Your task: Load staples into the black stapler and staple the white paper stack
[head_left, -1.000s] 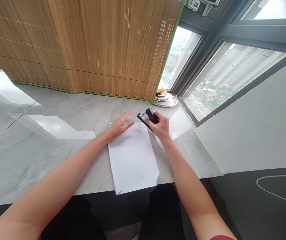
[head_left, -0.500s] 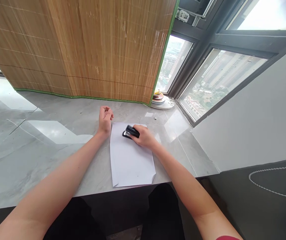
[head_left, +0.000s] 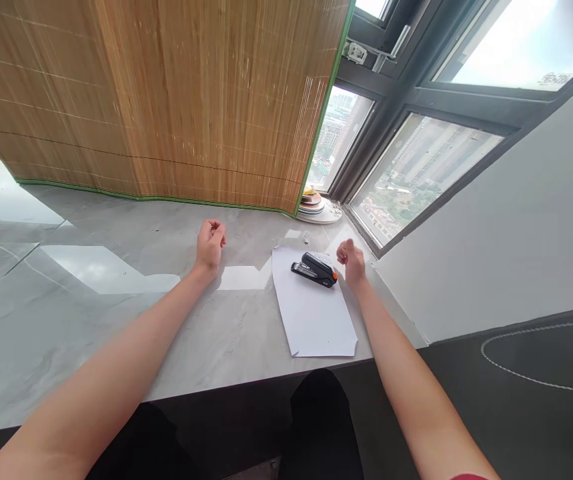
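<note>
The ledge (head_left: 41,333) is spreading broad and flat beneath everything, bearing the paper and giving the hands a surface to lean over. The blind (head_left: 166,100) is slanting down to it, its green lower edge running along the far side and probably cutting some of the window light. The paper (head_left: 316,320) is lying flat near the front edge of the ledge, between the two hands and closer to the right, so either hand is having easy reach to it; its near corners are creasing or folding. Its long axis is running away from the person, the near end leaning a little to the right. The plates (head_left: 316,212) are sitting stacked in the window corner, out of the way of the hands. The left hand (head_left: 209,245) is curling loosely over the ledge, well apart from the paper, with nothing showing in its grasp. The right hand (head_left: 353,263) is closing into a fist just beside the paper, gripping nothing visible. The stapler (head_left: 313,270) is resting on the far part of the paper, perhaps weighing it down. Its long axis is lying across the sheet at a slant, its gaping front pointing left and slightly away, its orange tip (head_left: 335,276) facing the right hand without touching it.
</note>
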Action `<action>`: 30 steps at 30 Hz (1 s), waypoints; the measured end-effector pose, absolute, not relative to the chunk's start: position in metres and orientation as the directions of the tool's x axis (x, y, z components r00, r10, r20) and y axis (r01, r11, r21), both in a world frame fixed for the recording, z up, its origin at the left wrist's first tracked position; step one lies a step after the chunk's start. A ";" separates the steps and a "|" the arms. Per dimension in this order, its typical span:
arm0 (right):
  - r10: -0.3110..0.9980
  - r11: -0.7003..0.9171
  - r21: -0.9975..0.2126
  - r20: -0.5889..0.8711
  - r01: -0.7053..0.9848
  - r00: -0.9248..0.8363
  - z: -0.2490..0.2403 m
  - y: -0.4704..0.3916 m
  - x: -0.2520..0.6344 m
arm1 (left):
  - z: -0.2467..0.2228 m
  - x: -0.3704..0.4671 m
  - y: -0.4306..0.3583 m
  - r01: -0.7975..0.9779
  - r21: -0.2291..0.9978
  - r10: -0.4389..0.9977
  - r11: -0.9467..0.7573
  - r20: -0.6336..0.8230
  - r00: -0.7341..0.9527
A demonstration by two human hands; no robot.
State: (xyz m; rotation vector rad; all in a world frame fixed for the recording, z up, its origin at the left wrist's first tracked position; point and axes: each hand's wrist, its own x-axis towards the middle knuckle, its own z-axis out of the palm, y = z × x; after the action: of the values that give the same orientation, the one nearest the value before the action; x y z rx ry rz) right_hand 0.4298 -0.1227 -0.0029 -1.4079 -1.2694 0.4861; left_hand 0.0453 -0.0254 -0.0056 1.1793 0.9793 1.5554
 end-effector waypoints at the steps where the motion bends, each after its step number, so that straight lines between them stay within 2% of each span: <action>1: 0.830 0.169 -0.936 0.304 0.309 0.467 -0.006 -0.120 0.439 | -0.006 0.045 -0.025 -0.204 0.945 0.965 -0.256 0.237 -0.114; 3: 0.784 0.142 -0.980 0.198 0.141 0.588 -0.011 -0.116 0.456 | -0.007 0.045 -0.024 -0.216 0.943 0.965 -0.255 0.235 -0.112; 6: 0.800 0.167 -0.985 0.166 0.052 0.576 -0.017 -0.115 0.468 | -0.009 0.045 -0.021 -0.234 0.941 0.968 -0.245 0.224 -0.113; 9: 0.819 0.130 -0.983 0.181 0.132 0.545 -0.021 -0.113 0.466 | -0.012 0.045 -0.018 -0.243 0.942 0.971 -0.230 0.206 -0.117; 12: 0.830 0.053 -0.945 0.221 0.322 0.512 -0.024 -0.113 0.459 | -0.014 0.045 -0.016 -0.226 0.950 0.973 -0.214 0.188 -0.132; 15: 0.811 0.032 -0.767 0.394 0.641 0.431 -0.022 -0.115 0.454 | -0.014 0.046 -0.016 -0.227 0.952 0.974 -0.203 0.172 -0.150; 17: 0.796 0.092 -0.546 0.542 0.833 0.268 -0.019 -0.114 0.451 | -0.014 0.046 -0.016 -0.228 0.953 0.974 -0.200 0.169 -0.147; 19: 0.800 0.193 -0.357 0.596 0.914 0.064 -0.015 -0.110 0.448 | -0.014 0.046 -0.016 -0.221 0.955 0.975 -0.199 0.171 -0.140; 20: 0.814 0.244 -0.307 0.580 0.920 -0.022 -0.014 -0.105 0.446 | -0.015 0.046 -0.016 -0.217 0.955 0.975 -0.201 0.174 -0.136; 22: 0.857 0.309 -0.287 0.497 0.907 -0.134 -0.014 -0.093 0.441 | -0.016 0.046 -0.016 -0.206 0.958 0.976 -0.202 0.179 -0.126; 26: 0.935 0.325 -0.328 0.252 0.887 -0.249 -0.020 -0.070 0.429 | -0.015 0.045 -0.016 -0.185 0.964 0.978 -0.191 0.170 -0.121; 30: 0.948 0.314 -0.315 0.049 0.896 -0.315 -0.021 -0.062 0.421 | -0.013 0.044 -0.018 -0.163 0.971 0.980 -0.174 0.155 -0.122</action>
State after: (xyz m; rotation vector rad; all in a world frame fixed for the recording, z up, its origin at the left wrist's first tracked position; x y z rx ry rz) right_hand 0.4215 -0.0622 -0.0214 -1.6849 -2.3550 0.3387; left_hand 0.0443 -0.0177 -0.0134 1.1435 1.0727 1.4888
